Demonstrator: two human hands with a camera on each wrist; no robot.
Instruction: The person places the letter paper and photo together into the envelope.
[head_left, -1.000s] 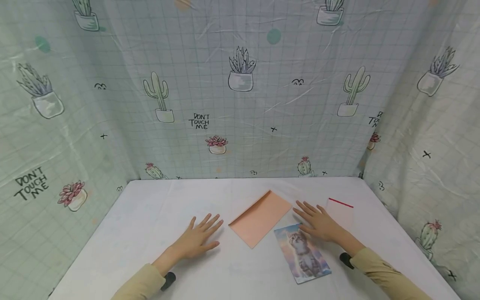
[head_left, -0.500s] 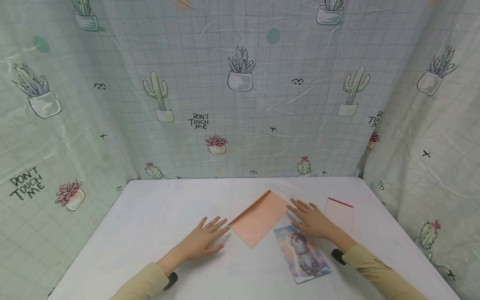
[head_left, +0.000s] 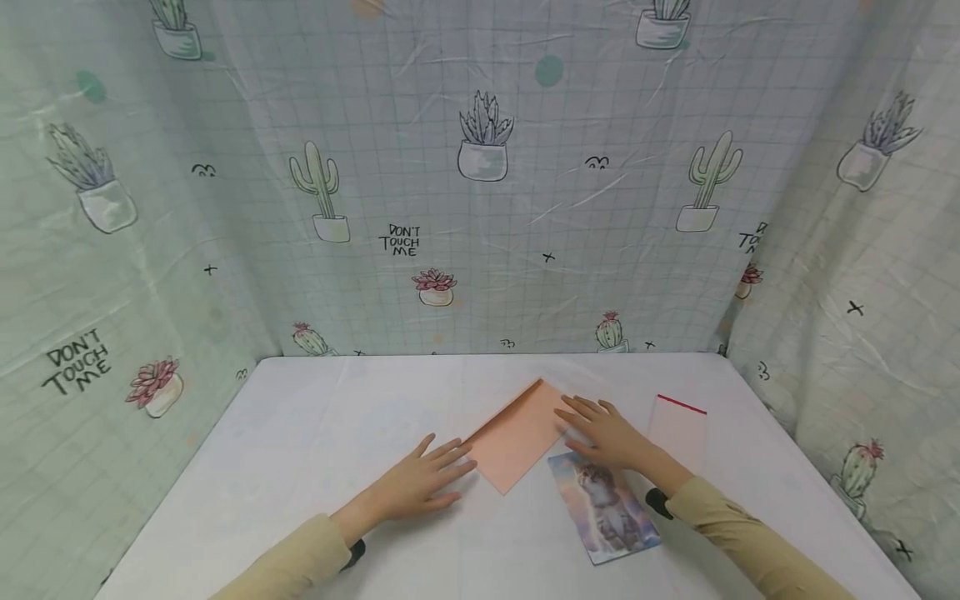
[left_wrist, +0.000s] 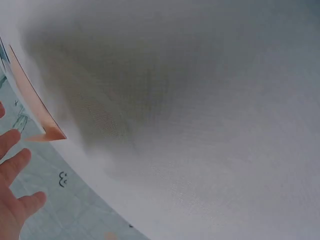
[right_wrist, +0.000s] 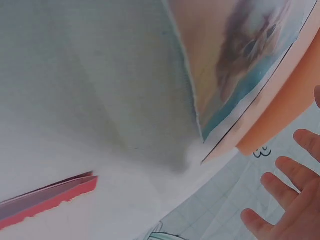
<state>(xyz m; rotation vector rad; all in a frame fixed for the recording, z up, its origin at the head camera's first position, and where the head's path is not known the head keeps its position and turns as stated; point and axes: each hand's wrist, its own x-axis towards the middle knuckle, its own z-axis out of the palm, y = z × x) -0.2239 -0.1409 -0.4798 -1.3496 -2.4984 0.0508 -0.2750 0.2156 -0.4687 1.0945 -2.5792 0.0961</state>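
Observation:
A peach paper envelope [head_left: 510, 446] lies slantwise on the white table, a darker fold along its far left edge. My left hand [head_left: 420, 483], fingers spread, has its fingertips right at the envelope's left corner. Over the envelope's right end reach the fingertips of my right hand [head_left: 615, 440], also spread and holding nothing. Beneath and nearer than that hand lies a card with a kitten picture [head_left: 611, 517], its top right corner hidden. The right wrist view shows the card [right_wrist: 200, 45] beside the envelope [right_wrist: 285, 110], with the fingers [right_wrist: 280, 192] raised past them.
To the right of my right hand lies a pale, see-through-looking pouch [head_left: 681, 429] with a red top edge, slightly parted in the right wrist view. Cactus-printed cloth [head_left: 480, 233] hangs behind the white table [head_left: 322, 417] and along both sides.
Both hands have moved inward toward the envelope: the left to the right up to its corner, the right to the left over its right end. Envelope, card and pouch stay in place.

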